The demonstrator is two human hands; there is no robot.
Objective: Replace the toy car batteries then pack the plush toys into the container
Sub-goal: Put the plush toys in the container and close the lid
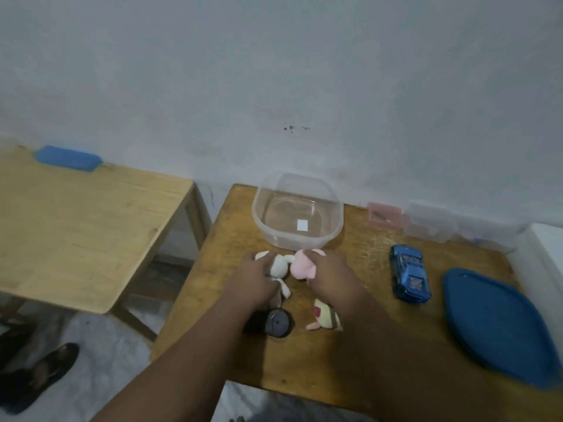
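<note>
Head view, blurred: the left hand (254,277) curls round the white plush (280,266) and the right hand (330,274) grips the pink plush (300,268), both just before the clear container (334,213). The left forearm half-hides a grey plush (278,324). The toy car (409,274) sits apart on the right, with bare table (231,226) around it.

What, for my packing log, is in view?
container: 1, clear, darker table, far side
white plush toy: 1, white, before container
pink plush toy: 1, pink, beside it
striped plush toy: 1, yellow, nearer
dark plush toy: 1, grey, nearer
toy car: 1, blue, right
lid: 1, blue, right edge
small boxes: several, pink, clear, by wall
lighter table: 1, pale, left
case: 1, blue, lighter table
shoe: 1, dark, floor
left hand: grips white plush toy
right hand: grips pink plush toy
</note>
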